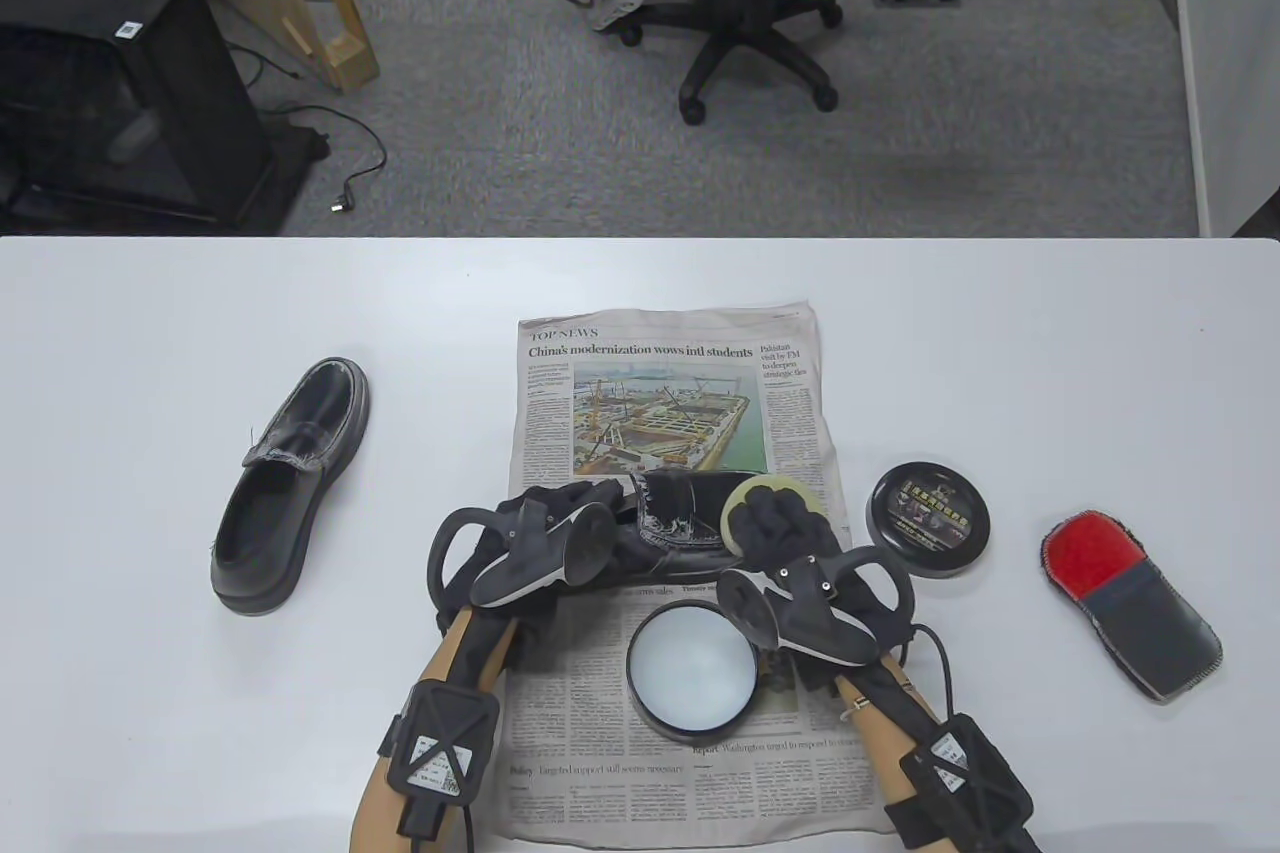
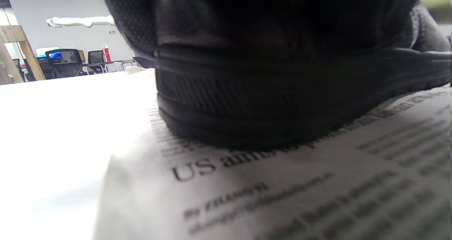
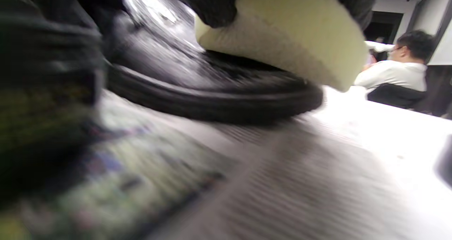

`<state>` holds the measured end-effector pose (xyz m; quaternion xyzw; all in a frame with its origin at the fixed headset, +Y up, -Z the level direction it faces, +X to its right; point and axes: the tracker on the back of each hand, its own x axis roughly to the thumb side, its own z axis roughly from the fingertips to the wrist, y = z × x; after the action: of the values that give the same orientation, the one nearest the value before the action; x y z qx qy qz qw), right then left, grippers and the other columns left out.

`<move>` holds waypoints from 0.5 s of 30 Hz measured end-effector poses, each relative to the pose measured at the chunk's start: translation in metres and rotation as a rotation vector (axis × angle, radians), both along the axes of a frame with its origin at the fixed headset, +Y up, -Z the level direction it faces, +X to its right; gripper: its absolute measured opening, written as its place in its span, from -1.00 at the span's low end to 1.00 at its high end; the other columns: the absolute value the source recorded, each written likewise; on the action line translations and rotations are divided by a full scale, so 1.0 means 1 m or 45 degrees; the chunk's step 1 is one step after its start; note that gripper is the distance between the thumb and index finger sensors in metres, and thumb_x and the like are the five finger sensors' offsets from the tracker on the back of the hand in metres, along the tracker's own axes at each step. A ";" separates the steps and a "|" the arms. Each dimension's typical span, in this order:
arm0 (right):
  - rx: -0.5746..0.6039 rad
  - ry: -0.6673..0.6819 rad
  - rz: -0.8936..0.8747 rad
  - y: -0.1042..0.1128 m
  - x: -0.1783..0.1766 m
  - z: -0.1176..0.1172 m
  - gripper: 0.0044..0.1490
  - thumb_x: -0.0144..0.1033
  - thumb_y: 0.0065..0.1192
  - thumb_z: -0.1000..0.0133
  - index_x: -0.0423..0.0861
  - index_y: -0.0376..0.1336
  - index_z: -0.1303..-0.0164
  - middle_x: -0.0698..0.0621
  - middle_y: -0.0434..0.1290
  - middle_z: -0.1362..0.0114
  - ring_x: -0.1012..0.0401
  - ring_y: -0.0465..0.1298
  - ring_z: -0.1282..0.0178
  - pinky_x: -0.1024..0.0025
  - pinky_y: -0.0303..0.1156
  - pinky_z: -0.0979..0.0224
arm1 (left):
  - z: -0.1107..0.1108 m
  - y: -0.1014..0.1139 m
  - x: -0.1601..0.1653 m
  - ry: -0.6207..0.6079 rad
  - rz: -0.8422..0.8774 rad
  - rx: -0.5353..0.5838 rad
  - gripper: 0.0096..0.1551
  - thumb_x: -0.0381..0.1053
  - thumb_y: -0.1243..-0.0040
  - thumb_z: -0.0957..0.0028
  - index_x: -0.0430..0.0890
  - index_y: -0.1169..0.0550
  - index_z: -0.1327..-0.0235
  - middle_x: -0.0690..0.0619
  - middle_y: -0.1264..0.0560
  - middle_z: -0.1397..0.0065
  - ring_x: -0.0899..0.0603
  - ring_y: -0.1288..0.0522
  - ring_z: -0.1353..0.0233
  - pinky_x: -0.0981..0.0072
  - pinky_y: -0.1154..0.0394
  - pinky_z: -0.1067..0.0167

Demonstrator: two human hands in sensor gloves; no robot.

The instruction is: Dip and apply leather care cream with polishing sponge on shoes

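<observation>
A black leather shoe [image 1: 690, 518] lies on a newspaper [image 1: 670, 393] at the table's middle. My left hand [image 1: 545, 518] holds its heel end; the heel and sole fill the left wrist view [image 2: 268, 91]. My right hand [image 1: 785, 533] grips a round pale-yellow sponge [image 1: 770, 498] and presses it on the shoe's toe end. The right wrist view shows the sponge [image 3: 289, 45] on the shiny upper [image 3: 159, 45], blurred. An open tin of pale cream [image 1: 692, 665] stands on the newspaper between my wrists.
A second black shoe [image 1: 290, 483] lies on the bare table at the left. The tin's black lid [image 1: 930, 518] lies right of the newspaper. A red and grey polishing mitt [image 1: 1130, 608] lies at the far right.
</observation>
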<state>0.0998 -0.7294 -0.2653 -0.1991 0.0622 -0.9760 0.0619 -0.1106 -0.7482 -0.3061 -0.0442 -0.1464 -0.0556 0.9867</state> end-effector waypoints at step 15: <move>0.002 -0.259 0.088 -0.009 0.033 -0.032 -0.46 -0.37 0.05 -0.29 -0.05 0.13 -0.52 -0.13 0.24 -0.64 -0.03 0.49 -0.48 0.26 0.54 -0.46 | 0.000 0.000 -0.001 0.031 -0.001 0.000 0.01 0.43 -0.20 0.29 0.28 -0.27 -0.57 0.19 -0.49 -0.59 -0.06 -0.52 -0.48 0.06 -0.51 -0.38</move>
<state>0.1332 -0.7385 -0.2971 -0.1011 0.0494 -0.9884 0.1017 -0.1115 -0.7478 -0.3056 -0.0450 -0.1345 -0.0556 0.9883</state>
